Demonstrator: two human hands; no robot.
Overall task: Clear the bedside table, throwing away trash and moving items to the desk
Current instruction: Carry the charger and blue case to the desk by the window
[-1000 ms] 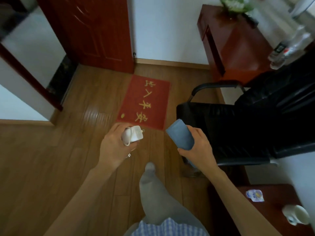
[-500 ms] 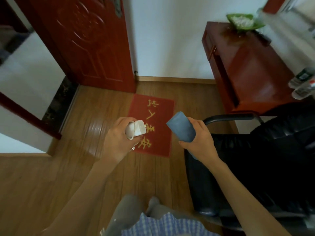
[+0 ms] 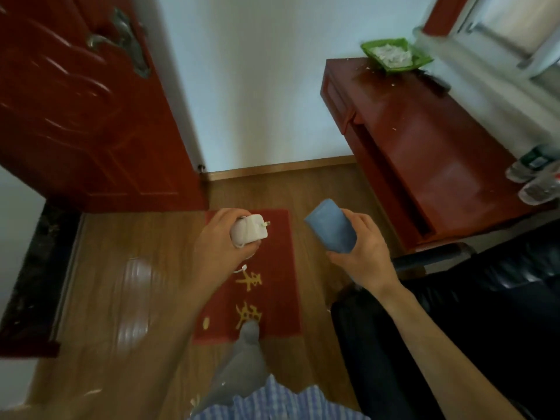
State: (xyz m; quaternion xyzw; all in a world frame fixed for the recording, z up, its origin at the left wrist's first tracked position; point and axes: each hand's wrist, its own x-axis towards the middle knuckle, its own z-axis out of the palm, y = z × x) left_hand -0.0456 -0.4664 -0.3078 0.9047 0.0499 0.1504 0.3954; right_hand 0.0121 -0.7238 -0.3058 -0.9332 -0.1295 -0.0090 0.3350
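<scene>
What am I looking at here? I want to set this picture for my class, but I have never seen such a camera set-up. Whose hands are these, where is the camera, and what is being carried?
There is no machine: the view comes from a wide-angle camera worn on a person's head, looking forward and down, so the two bare arms reaching in from below are the wearer's own. The left hand grips a white square plug-in charger with its thin white cable. The right hand holds a blue cylindrical cup, tilted. Below lie a wooden floor and a red doormat with gold characters; a grey-socked foot steps onto it. Ahead on the right stands a reddish-brown wooden desk, bearing a green leaf-shaped dish and clear plastic bottles at its edge. A black leather chair sits beside it.
</scene>
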